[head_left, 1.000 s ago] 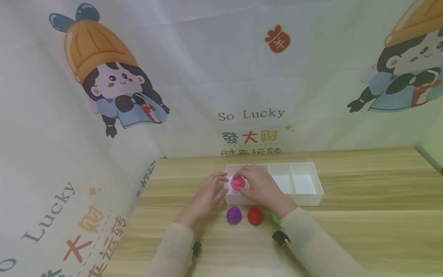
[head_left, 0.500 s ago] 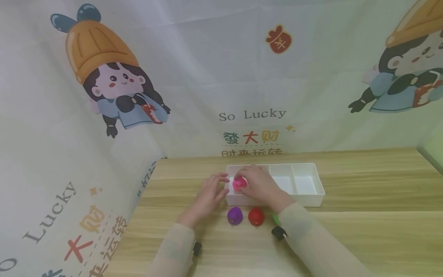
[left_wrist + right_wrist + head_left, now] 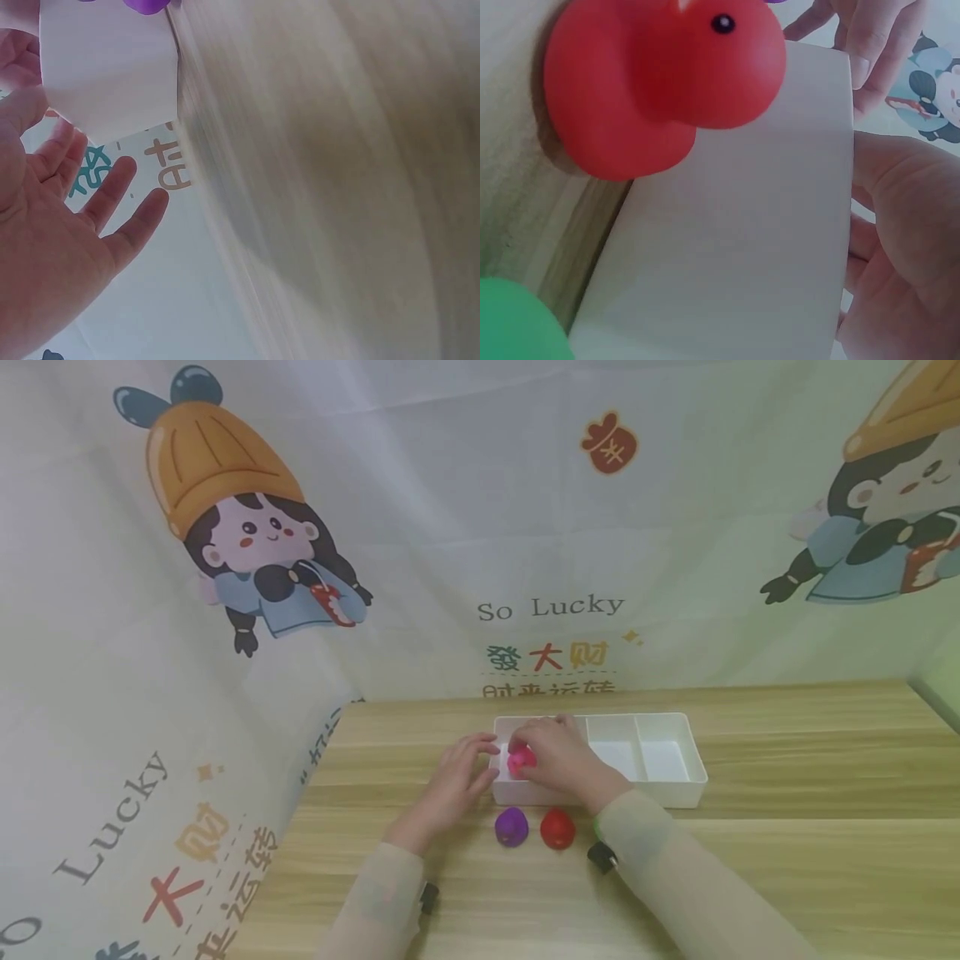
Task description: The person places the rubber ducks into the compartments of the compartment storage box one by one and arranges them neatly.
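A white printed backdrop [image 3: 420,485] borders the wood-grain surface [image 3: 810,768] at 12 and 9 o'clock. Clock positions refer to the centre of the white divided box [image 3: 675,795] in the head view.

The pink toy [image 3: 521,762] is at the 9 o'clock end of the box, within its outline; contact with the floor cannot be confirmed. The right hand [image 3: 558,758] pinches this toy from above, probably because the box walls limit side access. The left hand [image 3: 453,777], at 9 o'clock, has its fingers spread and empty, apparently ready to steady the box; contact with the end wall cannot be determined.

The purple toy [image 3: 512,827] is at 8 o'clock, the red toy [image 3: 557,829] at 7 and the green toy [image 3: 514,322] at 6, presumably aligned for easy reach. The surface grain runs from 9 to 3 o'clock. Backdrop lettering [image 3: 551,607] reads "So Lucky".
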Tool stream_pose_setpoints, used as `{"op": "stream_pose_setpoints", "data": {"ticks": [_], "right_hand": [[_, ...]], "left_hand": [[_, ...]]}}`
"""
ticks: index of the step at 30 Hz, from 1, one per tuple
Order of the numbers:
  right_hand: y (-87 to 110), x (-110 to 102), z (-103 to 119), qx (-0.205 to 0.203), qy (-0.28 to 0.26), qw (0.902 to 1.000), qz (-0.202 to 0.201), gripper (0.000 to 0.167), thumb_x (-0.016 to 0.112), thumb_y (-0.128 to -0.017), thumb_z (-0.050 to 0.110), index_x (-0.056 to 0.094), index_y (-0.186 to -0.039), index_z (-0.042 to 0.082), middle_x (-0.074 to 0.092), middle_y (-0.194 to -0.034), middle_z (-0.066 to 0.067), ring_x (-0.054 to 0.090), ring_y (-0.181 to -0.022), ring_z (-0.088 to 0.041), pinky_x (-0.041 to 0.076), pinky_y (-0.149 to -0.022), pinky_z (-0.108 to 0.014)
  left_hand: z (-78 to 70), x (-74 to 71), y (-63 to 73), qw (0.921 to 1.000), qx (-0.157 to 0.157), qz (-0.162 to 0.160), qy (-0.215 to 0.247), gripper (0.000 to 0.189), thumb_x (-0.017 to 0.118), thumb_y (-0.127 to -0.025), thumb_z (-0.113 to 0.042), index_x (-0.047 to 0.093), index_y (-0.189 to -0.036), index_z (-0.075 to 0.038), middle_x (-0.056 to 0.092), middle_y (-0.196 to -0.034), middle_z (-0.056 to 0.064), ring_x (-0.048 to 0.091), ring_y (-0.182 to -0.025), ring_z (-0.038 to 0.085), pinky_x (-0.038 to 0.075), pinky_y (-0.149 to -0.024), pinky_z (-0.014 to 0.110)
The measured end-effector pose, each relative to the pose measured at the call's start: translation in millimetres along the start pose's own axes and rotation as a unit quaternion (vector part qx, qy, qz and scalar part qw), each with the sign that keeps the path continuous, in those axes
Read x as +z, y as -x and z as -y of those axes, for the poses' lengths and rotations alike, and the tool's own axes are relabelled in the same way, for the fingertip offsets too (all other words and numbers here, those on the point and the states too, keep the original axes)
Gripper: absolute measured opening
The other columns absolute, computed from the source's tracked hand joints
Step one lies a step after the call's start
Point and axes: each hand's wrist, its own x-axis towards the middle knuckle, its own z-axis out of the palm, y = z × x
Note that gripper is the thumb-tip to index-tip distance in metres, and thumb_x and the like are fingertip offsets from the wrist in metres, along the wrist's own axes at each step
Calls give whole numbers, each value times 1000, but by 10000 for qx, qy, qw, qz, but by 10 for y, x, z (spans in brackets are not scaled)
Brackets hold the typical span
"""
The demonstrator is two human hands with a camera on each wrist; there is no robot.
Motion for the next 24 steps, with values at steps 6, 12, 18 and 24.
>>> {"op": "stream_pose_setpoints", "data": {"ticks": [6,12,18,24], "right_hand": [[-49,14,-9,66,46,9999,133,23,75,-69,26,63,-89,24,60,-82,14,51,-86,-7,17,-96,-51],[-72,48,-9,84,124,9998,143,23,76,-67,25,63,-86,24,59,-78,15,51,-81,-7,17,-95,-51],[-89,72,-12,223,100,9993,269,23,76,-67,24,63,-86,24,59,-78,16,51,-82,-7,16,-95,-53],[-119,85,1,416,-35,9986,327,23,76,-67,22,64,-87,24,59,-80,16,51,-87,-10,13,-96,-55]], "left_hand": [[-1,-2,7,10000,-27,0,27,30,52,-89,-24,47,-116,-13,33,-135,-5,23,-124,15,22,-101,38],[3,8,14,9999,31,-4,105,30,52,-89,-23,46,-116,-11,35,-134,3,24,-124,17,23,-101,40],[-11,20,14,9999,-34,21,112,29,53,-89,-20,46,-116,-12,35,-135,2,24,-123,17,23,-100,41],[-20,-1,16,9999,-81,-18,143,29,52,-90,-21,46,-117,-13,34,-135,0,24,-124,15,23,-100,40]]}}
